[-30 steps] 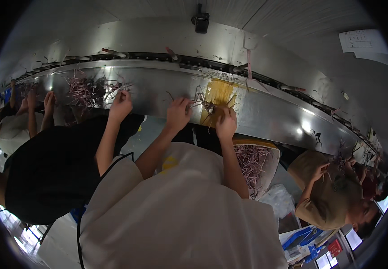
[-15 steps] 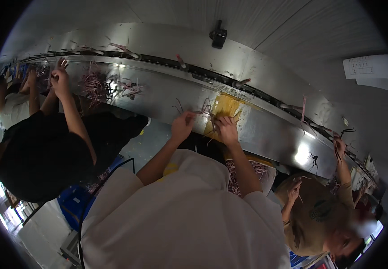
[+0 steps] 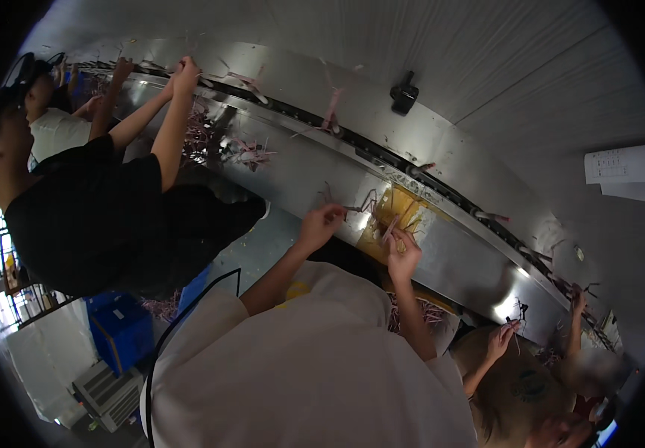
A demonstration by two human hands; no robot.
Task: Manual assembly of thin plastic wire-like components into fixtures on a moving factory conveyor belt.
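Note:
Over the metal counter, my left hand [image 3: 324, 224] is closed in a pinch on one end of some thin pinkish strands [image 3: 368, 203]. These bend in loose zigzags between my two hands. To its right, my right hand [image 3: 403, 255] is closed with thumb and fingers together on more pinkish strands [image 3: 391, 228], whose ends poke up past the fingertips. What the strands are made of is too small to tell. Beneath them lies a yellow patch [image 3: 404, 203] on the counter.
Behind the metal counter [image 3: 304, 168] runs a dark rail [image 3: 352, 142] with pegs, some carrying pinkish pieces. A pile of strands [image 3: 199, 134] lies left. Co-workers stand at both sides: one in black [image 3: 91, 216], one in tan [image 3: 524, 373]. A black device [image 3: 404, 93] is mounted beyond the rail.
The view has shifted, so most things appear farther right and lower. My right hand has turned more upright around its strands. The co-worker at left now reaches to the rail with both hands.

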